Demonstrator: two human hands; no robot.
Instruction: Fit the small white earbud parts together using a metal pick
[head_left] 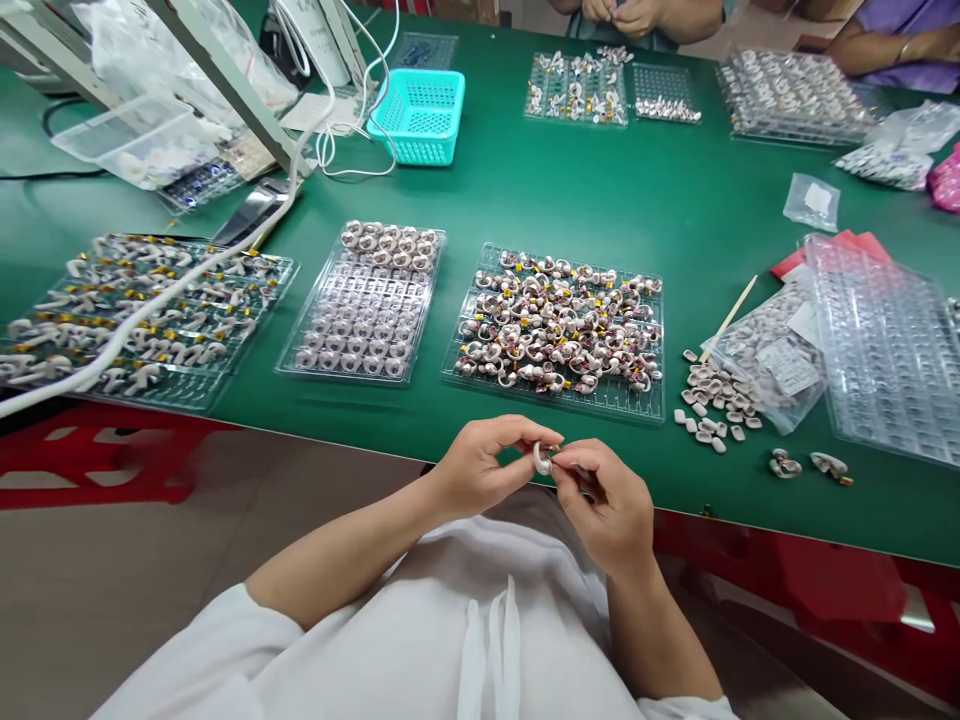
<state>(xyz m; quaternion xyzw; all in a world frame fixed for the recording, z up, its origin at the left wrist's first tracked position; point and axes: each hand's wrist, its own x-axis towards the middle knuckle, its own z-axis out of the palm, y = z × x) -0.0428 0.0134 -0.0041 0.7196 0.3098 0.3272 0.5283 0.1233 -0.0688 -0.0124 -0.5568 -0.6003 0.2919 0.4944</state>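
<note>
Between thumb and fingertips, my left hand [491, 462] pinches a small white curved earbud part [541, 460], held just off the table's front edge. My right hand [609, 500] is closed at the part's right side, its thumb and index finger touching it where a gold-coloured bit shows. Fingertips partly hide the piece. Straight ahead lies a clear tray [551, 392] heaped with similar white parts with gold-coloured bits. To its left, another clear tray [352, 372] carries rows of round whitish pieces. Small oval caps [724, 395] lie loose on the right.
At far left, a tray [180, 395] of curved parts sits under a white cable [150, 305]. Two loose parts [785, 463] lie near the right front edge beside stacked clear trays [892, 370]. A turquoise basket [424, 150] stands farther back. Another person's hands [626, 15] are across the table.
</note>
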